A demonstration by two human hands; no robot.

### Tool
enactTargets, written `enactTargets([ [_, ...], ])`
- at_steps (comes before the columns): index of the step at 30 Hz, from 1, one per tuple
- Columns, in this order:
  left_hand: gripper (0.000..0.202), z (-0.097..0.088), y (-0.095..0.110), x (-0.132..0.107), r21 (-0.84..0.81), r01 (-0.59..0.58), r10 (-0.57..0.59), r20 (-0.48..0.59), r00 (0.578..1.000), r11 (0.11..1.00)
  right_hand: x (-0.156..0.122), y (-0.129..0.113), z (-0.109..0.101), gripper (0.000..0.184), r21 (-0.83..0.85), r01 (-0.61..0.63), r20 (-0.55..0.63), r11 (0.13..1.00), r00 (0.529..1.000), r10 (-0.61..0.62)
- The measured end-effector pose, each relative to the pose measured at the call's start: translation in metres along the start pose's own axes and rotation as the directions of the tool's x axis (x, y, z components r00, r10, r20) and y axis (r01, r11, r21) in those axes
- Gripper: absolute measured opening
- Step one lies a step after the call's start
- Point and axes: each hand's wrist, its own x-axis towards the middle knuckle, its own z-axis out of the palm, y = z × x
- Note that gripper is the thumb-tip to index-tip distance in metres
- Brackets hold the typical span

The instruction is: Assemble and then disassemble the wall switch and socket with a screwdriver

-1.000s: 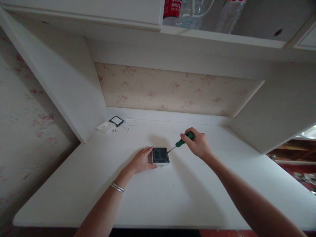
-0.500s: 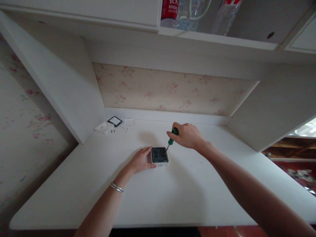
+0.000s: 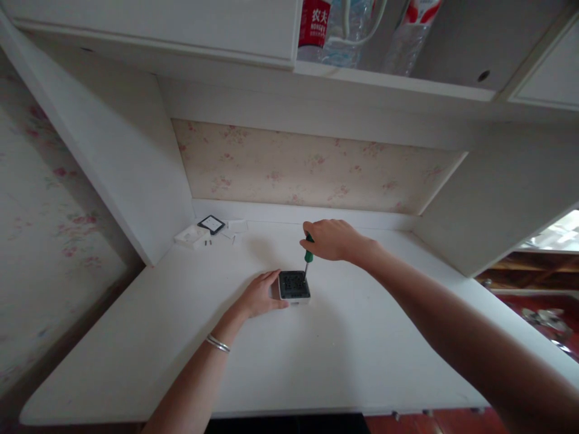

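Observation:
On the white table sits what looks like a wall socket (image 3: 293, 284), a dark square insert in a white box, lying face up. My left hand (image 3: 262, 295) grips its left side, fingers at the far edge and thumb at the near edge. A green-handled screwdriver (image 3: 308, 256) is in the closed fist of my right hand (image 3: 332, 239). It stands nearly upright, its shaft running down to the right edge of the dark insert. Whether the tip sits in a screw is too small to tell.
At the table's back left lie a white box (image 3: 190, 237), a dark-framed plate (image 3: 211, 224), a pale cover piece (image 3: 237, 226) and small screws (image 3: 208, 243). Side panels (image 3: 493, 199) flank the table. Overhead, a shelf holds a red-labelled bottle (image 3: 314, 27) and another clear bottle (image 3: 414, 36).
My right hand has shifted left and brought the screwdriver from a slant to nearly upright, its tip still at the socket's right edge. My left hand keeps its hold.

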Motion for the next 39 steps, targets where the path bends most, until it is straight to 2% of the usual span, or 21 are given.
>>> enactTargets([
  [2,0.094,0.0,0.0,0.0,-0.002,0.0,0.0,-0.001,1.0,1.0,-0.001,0.005,0.0,0.032,0.06,0.041,0.023,0.997,0.999,-0.042],
  [5,0.095,0.0,0.0,-0.001,-0.001,-0.005,0.005,-0.01,1.0,1.0,-0.001,0.012,0.001,0.027,0.192,0.156,0.058,0.969,0.984,-0.17],
  [8,0.094,0.001,-0.001,-0.001,-0.007,-0.013,0.013,-0.02,1.0,1.0,0.001,0.015,0.0,0.031,0.286,0.265,0.083,0.921,0.95,-0.299],
  [10,0.093,0.001,-0.001,-0.001,-0.012,-0.018,0.017,-0.023,1.0,1.0,0.002,0.014,-0.002,0.034,0.296,0.297,0.105,0.908,0.934,-0.34],
  [12,0.093,0.001,-0.001,0.0,-0.013,-0.018,0.017,-0.024,1.0,1.0,0.002,0.012,-0.006,0.033,0.257,0.27,0.139,0.928,0.94,-0.312],
  [14,0.093,0.001,-0.002,0.0,-0.013,-0.019,0.018,-0.025,1.0,1.0,0.001,0.01,-0.009,0.032,0.174,0.182,0.171,0.968,0.962,-0.211],
  [16,0.093,0.002,-0.002,0.0,-0.017,-0.019,0.019,-0.025,1.0,1.0,0.001,0.008,-0.011,0.04,0.095,0.088,0.176,0.992,0.979,-0.104],
  [18,0.093,0.002,-0.002,0.0,-0.025,-0.012,0.012,-0.022,1.0,1.0,0.0,0.009,-0.011,0.048,0.065,0.043,0.144,0.997,0.988,-0.052],
  [20,0.093,0.002,-0.003,0.0,-0.035,0.001,-0.001,-0.015,1.0,0.999,0.0,0.01,-0.009,0.05,0.1,0.058,0.116,0.993,0.991,-0.07],
  [24,0.093,0.003,-0.003,0.0,-0.042,0.002,-0.003,-0.01,1.0,0.999,0.001,0.012,-0.005,0.045,0.214,0.155,0.123,0.964,0.975,-0.184],
  [26,0.093,0.003,-0.003,0.0,-0.035,-0.007,0.006,-0.018,1.0,0.999,0.001,0.011,-0.005,0.041,0.156,0.121,0.11,0.98,0.984,-0.139],
  [29,0.093,0.003,-0.003,0.0,-0.024,-0.006,0.005,-0.021,1.0,1.0,0.001,0.009,-0.005,0.044,0.09,0.074,0.06,0.993,0.995,-0.08],
  [34,0.093,0.002,-0.001,-0.001,-0.02,0.0,0.0,-0.013,1.0,1.0,0.003,0.011,-0.004,0.04,0.3,0.207,0.056,0.931,0.971,-0.233],
  [37,0.092,0.001,0.0,-0.001,-0.022,0.012,-0.012,-0.009,1.0,1.0,0.006,0.009,-0.002,0.025,0.22,0.213,0.024,0.952,0.974,-0.224],
  [39,0.092,0.0,0.001,-0.001,-0.022,0.019,-0.02,-0.005,1.0,1.0,0.008,0.007,-0.001,0.028,0.184,0.205,0.0,0.961,0.978,-0.209],
])
